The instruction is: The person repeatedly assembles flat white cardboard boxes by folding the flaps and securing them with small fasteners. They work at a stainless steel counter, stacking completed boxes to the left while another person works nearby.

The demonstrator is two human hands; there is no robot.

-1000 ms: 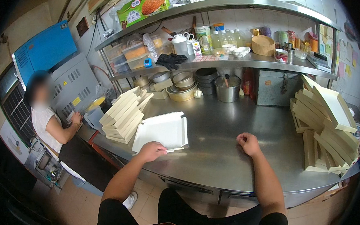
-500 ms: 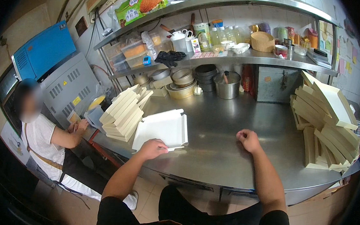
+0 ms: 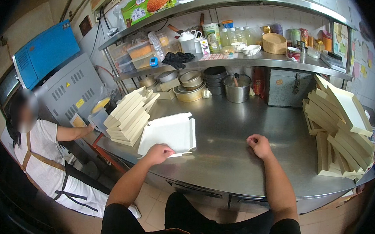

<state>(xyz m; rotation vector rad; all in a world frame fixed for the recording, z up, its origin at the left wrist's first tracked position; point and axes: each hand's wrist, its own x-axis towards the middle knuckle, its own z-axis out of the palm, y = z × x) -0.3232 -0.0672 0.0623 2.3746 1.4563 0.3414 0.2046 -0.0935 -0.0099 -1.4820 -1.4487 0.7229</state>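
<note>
A shallow cardboard box (image 3: 169, 133), white inside and partly folded up, lies open on the steel counter just left of centre. My left hand (image 3: 159, 154) is closed at its near edge, fingers curled over the near flap; the hand hides part of that edge. Some way to the right, my right hand (image 3: 259, 146) rests on the counter, loosely closed in a fist, with nothing visible in it. Left of the white box stands a leaning stack of cream folded boxes (image 3: 127, 117).
More cream box trays (image 3: 345, 139) are piled unevenly at the right end. Pots (image 3: 237, 89), round tins and a grey metal chest (image 3: 289, 86) line the back, under a loaded shelf (image 3: 229, 58). At the left, another person (image 3: 43, 151) stands beside a grey machine (image 3: 75, 91).
My left fingers have curled in a little at the box's near edge. My right hand stays put. The other person has leaned back leftward, one arm stretched toward the counter.
</note>
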